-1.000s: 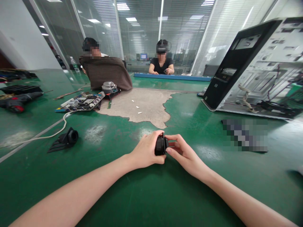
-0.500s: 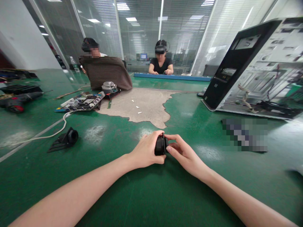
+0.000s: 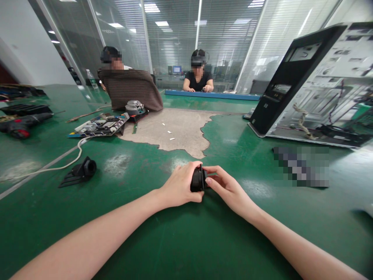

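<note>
A small black round part stands on the green floor in front of me. My left hand is wrapped round its left side, fingers curled over the top. From the right, my right hand pinches its edge with thumb and forefinger. Most of the part is hidden between the two hands.
A second black part and a white cable lie at the left. A circuit board and a cooler sit farther back. An open computer case stands at the right. Two people sit at the far side.
My right hand's fingers have closed in a little on the part. The left hand and the part stay in place.
</note>
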{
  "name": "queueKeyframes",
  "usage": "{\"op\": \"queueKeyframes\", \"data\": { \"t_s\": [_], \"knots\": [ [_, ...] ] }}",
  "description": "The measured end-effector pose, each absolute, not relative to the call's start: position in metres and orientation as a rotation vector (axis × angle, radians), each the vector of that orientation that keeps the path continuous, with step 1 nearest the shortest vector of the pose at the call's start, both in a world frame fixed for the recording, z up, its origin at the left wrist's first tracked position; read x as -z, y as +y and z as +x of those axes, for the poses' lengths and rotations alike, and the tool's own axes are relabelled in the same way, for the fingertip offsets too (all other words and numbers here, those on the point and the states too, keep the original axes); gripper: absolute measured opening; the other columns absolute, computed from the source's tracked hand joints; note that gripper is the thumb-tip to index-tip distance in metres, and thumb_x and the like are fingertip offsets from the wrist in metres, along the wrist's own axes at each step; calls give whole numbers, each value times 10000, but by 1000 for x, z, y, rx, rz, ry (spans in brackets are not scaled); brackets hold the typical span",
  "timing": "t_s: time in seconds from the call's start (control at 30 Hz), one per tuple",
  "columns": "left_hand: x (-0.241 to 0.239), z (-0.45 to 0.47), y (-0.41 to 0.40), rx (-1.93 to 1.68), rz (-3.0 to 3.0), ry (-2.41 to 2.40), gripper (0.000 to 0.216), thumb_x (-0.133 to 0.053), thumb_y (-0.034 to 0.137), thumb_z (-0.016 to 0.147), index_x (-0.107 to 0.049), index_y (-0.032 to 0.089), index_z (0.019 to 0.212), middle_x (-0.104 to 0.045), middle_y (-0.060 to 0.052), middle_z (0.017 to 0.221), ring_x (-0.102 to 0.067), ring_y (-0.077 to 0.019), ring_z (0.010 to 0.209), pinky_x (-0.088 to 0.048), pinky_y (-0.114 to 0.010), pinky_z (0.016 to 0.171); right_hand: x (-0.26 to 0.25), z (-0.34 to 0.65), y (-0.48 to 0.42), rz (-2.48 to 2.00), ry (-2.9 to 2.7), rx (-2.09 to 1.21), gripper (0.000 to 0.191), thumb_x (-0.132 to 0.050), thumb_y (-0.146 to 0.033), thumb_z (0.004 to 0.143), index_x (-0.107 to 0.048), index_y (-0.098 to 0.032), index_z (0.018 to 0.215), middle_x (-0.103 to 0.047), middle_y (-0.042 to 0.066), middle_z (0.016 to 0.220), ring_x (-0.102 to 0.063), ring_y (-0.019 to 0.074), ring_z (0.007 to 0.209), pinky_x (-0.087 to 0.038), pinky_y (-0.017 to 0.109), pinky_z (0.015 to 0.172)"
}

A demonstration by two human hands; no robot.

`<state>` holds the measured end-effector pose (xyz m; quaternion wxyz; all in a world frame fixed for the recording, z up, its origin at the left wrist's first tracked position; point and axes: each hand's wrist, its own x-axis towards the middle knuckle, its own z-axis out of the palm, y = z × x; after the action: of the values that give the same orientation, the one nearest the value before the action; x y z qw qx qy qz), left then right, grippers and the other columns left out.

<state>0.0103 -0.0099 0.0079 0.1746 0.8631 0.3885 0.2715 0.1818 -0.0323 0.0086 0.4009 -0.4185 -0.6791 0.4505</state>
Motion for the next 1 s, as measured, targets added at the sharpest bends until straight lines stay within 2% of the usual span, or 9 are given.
{"op": "queueKeyframes", "data": {
  "t_s": [0.13, 0.27, 0.37, 0.47, 0.63, 0.77, 1.0],
  "knots": [
    [-8, 11, -8, -749, 2401, 1134, 662, -594, 280, 603, -298, 185, 1187, -536, -69, 1049, -540, -240, 875, -410, -372, 763, -5, 183, -33, -946, -1737, -1140, 260, -521, -223, 798, -451, -244, 1048, -511, 34, 1073, -536, 166, 1014, -454, 337, 885],
    [-9, 11, -8, -751, 2419, 1117, 657, -600, 280, 603, -307, 193, 1184, -521, -78, 1096, -527, -255, 930, -398, -388, 799, -2, 181, -30, -955, -1674, -1093, 132, -521, -245, 801, -503, -229, 931, -536, 18, 975, -551, 161, 974, -449, 335, 884],
    [-10, 10, -8, -744, 2417, 1092, 656, -604, 270, 598, -315, 189, 1181, -514, -83, 1110, -515, -261, 957, -392, -394, 812, -4, 180, -29, -1024, -1673, -1083, 217, -508, -267, 808, -472, -239, 1020, -538, 30, 1005, -560, 166, 940, -471, 348, 841],
    [-10, 10, -8, -741, 2374, 1083, 663, -610, 266, 592, -314, 190, 1180, -520, -76, 1090, -522, -251, 929, -406, -381, 787, -5, 181, -30, -1039, -1728, -1103, 281, -479, -259, 824, -440, -240, 1102, -516, 49, 1069, -540, 172, 985, -457, 360, 867],
    [-7, 10, -7, -753, 2289, 1079, 666, -607, 275, 601, -295, 199, 1184, -545, -52, 1013, -548, -222, 839, -431, -344, 718, -3, 182, -32, -908, -1750, -1119, 265, -519, -203, 797, -457, -249, 1050, -474, 37, 1097, -505, 168, 1055, -435, 338, 911],
    [-7, 11, -8, -763, 2334, 1105, 669, -604, 278, 599, -302, 191, 1190, -529, -73, 1067, -541, -242, 879, -422, -363, 749, -2, 179, -30, -935, -1684, -1095, 141, -510, -231, 807, -504, -236, 948, -521, 19, 1004, -537, 156, 995, -445, 322, 890],
    [-9, 10, -8, -746, 2315, 1088, 676, -611, 281, 592, -303, 197, 1188, -517, -73, 1091, -530, -244, 907, -415, -374, 776, -6, 181, -30, -1044, -1754, -1093, 280, -475, -261, 825, -452, -232, 1103, -543, 53, 1060, -561, 176, 966, -460, 367, 866]
  ]
}}
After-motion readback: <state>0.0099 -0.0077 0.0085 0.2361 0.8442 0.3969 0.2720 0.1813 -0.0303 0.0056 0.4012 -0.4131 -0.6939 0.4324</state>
